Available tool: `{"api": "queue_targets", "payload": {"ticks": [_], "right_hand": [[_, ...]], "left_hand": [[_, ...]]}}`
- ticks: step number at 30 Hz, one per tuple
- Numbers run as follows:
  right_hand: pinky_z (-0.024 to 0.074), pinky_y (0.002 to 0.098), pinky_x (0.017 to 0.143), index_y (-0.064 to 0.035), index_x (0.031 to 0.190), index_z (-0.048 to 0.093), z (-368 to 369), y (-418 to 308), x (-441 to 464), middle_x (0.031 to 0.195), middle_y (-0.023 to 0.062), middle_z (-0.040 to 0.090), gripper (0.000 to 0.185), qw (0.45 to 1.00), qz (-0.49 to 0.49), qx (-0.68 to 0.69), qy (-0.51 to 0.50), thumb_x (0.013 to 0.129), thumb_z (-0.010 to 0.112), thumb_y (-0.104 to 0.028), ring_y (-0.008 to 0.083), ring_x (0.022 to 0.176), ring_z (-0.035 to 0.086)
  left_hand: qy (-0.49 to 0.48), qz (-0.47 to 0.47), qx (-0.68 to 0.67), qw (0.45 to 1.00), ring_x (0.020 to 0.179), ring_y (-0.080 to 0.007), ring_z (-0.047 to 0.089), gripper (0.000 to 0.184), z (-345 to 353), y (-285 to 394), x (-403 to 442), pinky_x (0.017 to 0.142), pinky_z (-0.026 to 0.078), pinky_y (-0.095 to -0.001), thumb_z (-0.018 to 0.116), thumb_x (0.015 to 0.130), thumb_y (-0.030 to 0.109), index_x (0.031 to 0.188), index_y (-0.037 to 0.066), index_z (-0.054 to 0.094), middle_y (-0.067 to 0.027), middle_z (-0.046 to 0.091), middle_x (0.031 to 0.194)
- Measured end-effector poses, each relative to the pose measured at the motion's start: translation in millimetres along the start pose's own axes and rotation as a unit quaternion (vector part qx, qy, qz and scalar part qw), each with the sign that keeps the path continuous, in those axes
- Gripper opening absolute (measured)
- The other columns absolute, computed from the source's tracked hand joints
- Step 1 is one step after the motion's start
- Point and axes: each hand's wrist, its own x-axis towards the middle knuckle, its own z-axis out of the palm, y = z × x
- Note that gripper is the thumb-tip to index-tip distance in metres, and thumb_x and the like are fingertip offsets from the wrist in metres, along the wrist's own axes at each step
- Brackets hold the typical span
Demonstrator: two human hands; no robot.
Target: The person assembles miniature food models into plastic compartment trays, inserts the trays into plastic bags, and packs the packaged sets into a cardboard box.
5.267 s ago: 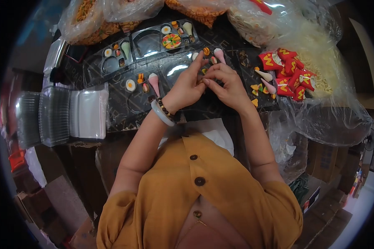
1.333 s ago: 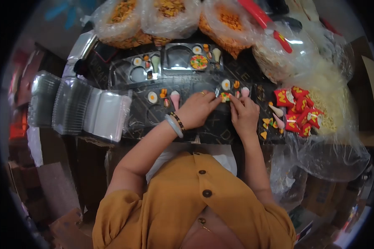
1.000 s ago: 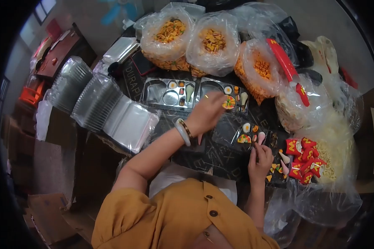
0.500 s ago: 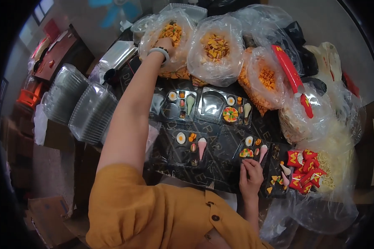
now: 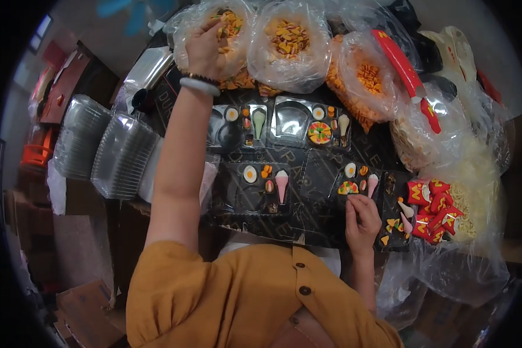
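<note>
My left hand (image 5: 206, 49) is at the mouth of a clear bag (image 5: 185, 61) of small orange, yellow and green pieces (image 5: 232, 24). Its fingers are bent together; what they hold is too small to make out. My right hand (image 5: 363, 223) rests at the lower edge of a clear plastic tray (image 5: 325, 188), fingertips pinched just below a toy half pizza (image 5: 348, 187). That tray also bears a toy fried egg (image 5: 350, 170) and a pink ice cream cone (image 5: 373, 184). Another tray (image 5: 246, 200) to its left has an egg and a pink cone.
Two more trays lie behind, one with a whole toy pizza (image 5: 319, 133). Bags of pieces (image 5: 290, 40) line the back. Red fries packets (image 5: 432, 203) and loose cones (image 5: 406, 210) lie at right. Stacked clear trays (image 5: 124, 156) stand at left.
My left hand has drawn back out of the bag's pieces to its mouth. My right hand stays by the half pizza. The camera view has shifted slightly.
</note>
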Motion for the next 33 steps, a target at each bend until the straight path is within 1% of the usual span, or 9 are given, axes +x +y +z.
{"api": "queue_targets", "payload": {"ticks": [2, 5, 7, 9, 11, 14, 17, 24, 33], "right_hand": [[0.0466, 0.0263, 0.074, 0.0028, 0.091, 0.062, 6, -5, 8, 0.091, 0.0118, 0.063, 0.012, 0.998, -0.011, 0.054, 0.004, 0.08, 0.061, 0.004, 0.0194, 0.081, 0.061], [0.0462, 0.0235, 0.075, 0.0024, 0.102, 0.061, 18, -7, 16, 0.097, 0.0091, 0.062, 0.018, 0.968, 0.11, 0.224, -0.026, 0.085, 0.058, 0.0, 0.0134, 0.081, 0.06], [0.0461, 0.0217, 0.074, 0.0008, 0.113, 0.057, 30, -7, 20, 0.102, 0.0081, 0.061, 0.025, 0.907, 0.2, 0.368, -0.034, 0.089, 0.056, -0.006, 0.0105, 0.08, 0.059], [0.0461, 0.0207, 0.073, -0.0002, 0.117, 0.055, 33, -3, 21, 0.104, 0.0078, 0.061, 0.028, 0.883, 0.24, 0.402, -0.038, 0.091, 0.054, -0.01, 0.0097, 0.079, 0.058], [0.0458, 0.0199, 0.07, -0.0012, 0.119, 0.054, 33, 2, 22, 0.103, 0.0077, 0.061, 0.031, 0.862, 0.273, 0.426, -0.045, 0.093, 0.053, -0.017, 0.0085, 0.077, 0.057], [0.045, 0.0187, 0.067, -0.001, 0.118, 0.055, 24, 13, 19, 0.101, 0.0067, 0.062, 0.031, 0.887, 0.274, 0.371, -0.04, 0.093, 0.054, -0.02, 0.0076, 0.075, 0.057], [0.0452, 0.0186, 0.066, -0.0003, 0.111, 0.059, 17, 19, 16, 0.093, 0.0043, 0.063, 0.027, 0.883, 0.283, 0.373, -0.037, 0.09, 0.058, -0.017, 0.007, 0.072, 0.057], [0.0458, 0.0183, 0.065, 0.0009, 0.099, 0.064, 5, 28, 7, 0.083, 0.0025, 0.064, 0.019, 0.88, 0.273, 0.389, -0.004, 0.085, 0.064, -0.011, 0.0065, 0.071, 0.057], [0.0445, 0.0178, 0.061, -0.0003, 0.095, 0.063, -4, 29, 3, 0.082, 0.003, 0.064, 0.015, 0.88, 0.31, 0.359, -0.012, 0.087, 0.062, -0.013, 0.007, 0.069, 0.059]], "left_hand": [[-0.098, -0.165, -0.187, 0.963, 0.064, -0.0104, 0.049, 0.023, 10, -2, -48, 0.043, 0.036, -0.015, 0.046, 0.09, 0.006, 0.111, -0.003, 0.045, -0.01, 0.051, 0.089], [-0.148, -0.398, -0.406, 0.81, 0.065, -0.0123, 0.047, 0.016, 18, -36, -128, 0.043, 0.036, -0.0162, 0.045, 0.086, 0.003, 0.1, -0.002, 0.049, -0.02, 0.053, 0.096], [-0.084, -0.466, -0.499, 0.726, 0.063, -0.0128, 0.045, 0.017, 33, -49, -188, 0.043, 0.036, -0.0166, 0.045, 0.085, 0.004, 0.099, -0.005, 0.049, -0.0209, 0.053, 0.095], [-0.036, -0.51, -0.486, 0.709, 0.063, -0.0131, 0.045, 0.018, 40, -61, -226, 0.042, 0.036, -0.0171, 0.045, 0.085, 0.006, 0.099, -0.005, 0.05, -0.0209, 0.053, 0.095], [-0.044, -0.532, -0.451, 0.715, 0.064, -0.0102, 0.045, 0.017, 42, -74, -248, 0.043, 0.035, -0.0163, 0.049, 0.088, 0.008, 0.099, -0.004, 0.048, -0.0176, 0.052, 0.098], [-0.15, -0.43, -0.185, 0.871, 0.054, -0.0055, 0.045, 0.012, 51, -76, -272, 0.039, 0.032, -0.0143, 0.056, 0.088, 0.007, 0.097, 0.001, 0.052, -0.0078, 0.058, 0.081], [-0.236, -0.367, -0.104, 0.894, 0.054, -0.0045, 0.047, 0.015, 52, -80, -284, 0.04, 0.034, -0.0141, 0.058, 0.086, 0.004, 0.099, 0.001, 0.052, -0.005, 0.059, 0.08], [-0.286, -0.382, 0.013, 0.879, 0.058, -0.0036, 0.053, 0.025, 66, -68, -297, 0.043, 0.036, -0.0125, 0.061, 0.085, 0.006, 0.108, 0.0, 0.053, -0.0018, 0.06, 0.081], [-0.287, -0.37, 0.049, 0.882, 0.057, -0.0045, 0.053, 0.015, 68, -74, -299, 0.045, 0.037, -0.0143, 0.064, 0.084, 0.01, 0.095, 0.003, 0.058, -0.0002, 0.06, 0.074]]}}
